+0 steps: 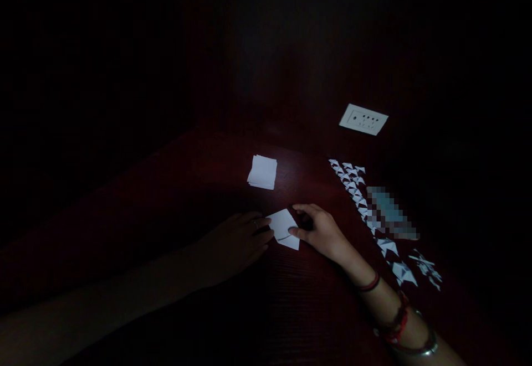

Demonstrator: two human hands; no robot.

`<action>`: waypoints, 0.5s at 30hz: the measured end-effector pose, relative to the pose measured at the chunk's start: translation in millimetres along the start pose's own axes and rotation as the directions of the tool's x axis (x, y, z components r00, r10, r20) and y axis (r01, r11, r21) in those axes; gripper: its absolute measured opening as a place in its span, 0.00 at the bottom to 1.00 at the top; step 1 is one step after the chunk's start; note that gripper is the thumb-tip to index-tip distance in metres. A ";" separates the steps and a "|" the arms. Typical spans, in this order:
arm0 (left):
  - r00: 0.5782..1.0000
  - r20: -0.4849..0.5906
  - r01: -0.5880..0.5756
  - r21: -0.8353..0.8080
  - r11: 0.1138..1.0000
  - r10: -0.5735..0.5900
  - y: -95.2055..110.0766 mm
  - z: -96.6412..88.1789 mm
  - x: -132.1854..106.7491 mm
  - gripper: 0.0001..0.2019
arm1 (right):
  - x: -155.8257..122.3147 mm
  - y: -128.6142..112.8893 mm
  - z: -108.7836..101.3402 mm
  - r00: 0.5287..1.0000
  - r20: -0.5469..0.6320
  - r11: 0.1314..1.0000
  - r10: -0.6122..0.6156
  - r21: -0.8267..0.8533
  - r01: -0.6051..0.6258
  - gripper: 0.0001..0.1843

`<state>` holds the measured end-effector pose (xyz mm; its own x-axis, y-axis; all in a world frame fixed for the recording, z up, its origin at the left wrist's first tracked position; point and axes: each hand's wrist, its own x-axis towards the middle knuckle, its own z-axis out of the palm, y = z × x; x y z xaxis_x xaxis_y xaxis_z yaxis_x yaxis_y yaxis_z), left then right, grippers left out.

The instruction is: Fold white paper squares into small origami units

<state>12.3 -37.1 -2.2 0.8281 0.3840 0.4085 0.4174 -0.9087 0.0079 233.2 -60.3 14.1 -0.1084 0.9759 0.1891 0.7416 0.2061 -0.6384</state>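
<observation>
step in hand reads as a fold on one paper sheet (282,225). it lies flat on the bench (291,305) between the two hands. a faint line crosses its lower part, possibly a turned flap, but it's too dim to be sure.

left hand (239,241): palm down, fingers (261,227) stretched flat, tips on the sheet's left edge. it grips nothing, just pins the sheet.

right hand (318,230): fingers loosely curled, thumb and forefinger spread along the sheet's right side. can't tell whether they pinch a flap or only press it down.

my take on doing it well:
- use the left tips as the anchor so the sheet can't slide on the smooth wood.
- match edge to edge and corner to corner before committing.
- run the crease from the middle outward with the right thumb, hard against the bench.
- don't lift the sheet, and since the light is poor, check the corners by feel.

around it:
- stack of blank squares (262,171) lies just beyond the sheet, not touching it.
- row of folded pieces (353,184) runs along the right, near the right forearm, so keep that elbow in or it may sweep them.
- wall socket (363,119) is further back, well apart.
</observation>
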 end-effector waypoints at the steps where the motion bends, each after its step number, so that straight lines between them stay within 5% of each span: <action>1: 1.000 -0.005 0.003 -0.010 1.000 -0.003 0.3 -0.1 0.4 0.12 | 0.0 0.5 1.4 0.999 0.007 0.997 0.034 0.067 -0.034 0.27; 8: 0.999 0.048 0.014 -0.038 0.999 -0.012 2.7 -0.1 3.4 0.12 | 0.0 -8.5 1.6 0.960 0.119 0.794 0.254 0.541 -0.277 0.28; 15: 0.997 0.081 0.013 -0.028 1.000 -0.011 6.7 -6.8 2.5 0.17 | 1.8 -14.8 -11.5 0.927 0.168 0.548 0.335 0.765 -0.337 0.21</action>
<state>14.5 -43.3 5.1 0.8511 0.4061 0.3328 0.4178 -0.9077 0.0392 229.7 -62.5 32.4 0.0372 0.9858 -0.1640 -0.0637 -0.1614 -0.9848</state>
